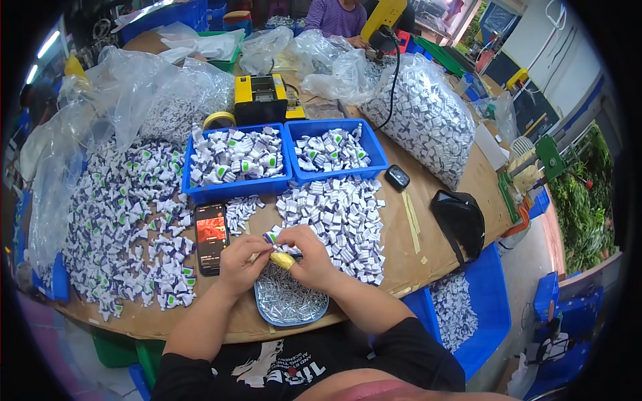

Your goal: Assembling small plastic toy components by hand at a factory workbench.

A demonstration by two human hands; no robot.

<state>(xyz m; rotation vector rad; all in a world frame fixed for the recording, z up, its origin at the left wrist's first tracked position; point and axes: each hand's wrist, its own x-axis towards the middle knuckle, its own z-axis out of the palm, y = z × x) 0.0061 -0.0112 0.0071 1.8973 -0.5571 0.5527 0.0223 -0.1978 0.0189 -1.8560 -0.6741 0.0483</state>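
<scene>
A wide spread of small white-and-purple packets (124, 227) covers the left of the worktop (438, 250), under crumpled clear bags (134, 100). Right of that spread a phone (211, 237) lies flat with its screen lit, just left of the left hand (242, 262).

The left hand is curled, its fingertips pinched toward the right hand. The right hand (306, 257) is also curled, with a yellow band on one finger. Between the two sets of fingertips sits one small packet (271, 237), white with purple and a spot of green, gripped by both hands and raised just above the worktop. It lies over the far edge of a blue tray (321, 313), which rests at the near edge of the worktop under the wrists and holds small silvery pieces.

Beyond the hands stand two blue bins side by side: the left bin (235, 189) holds packets with green spots, the right bin (338, 172) holds fewer. Behind them is a yellow-and-black machine (261, 98). A heap of folded packets (344, 220) lies just right of the hands, touching the right hand's far side.

Further right, a small black device (398, 177) and a black pouch (460, 224) lie on bare worktop, and a large clear bag (421, 117) full of packets slumps behind them. Another person (338, 17) sits at the far end.
</scene>
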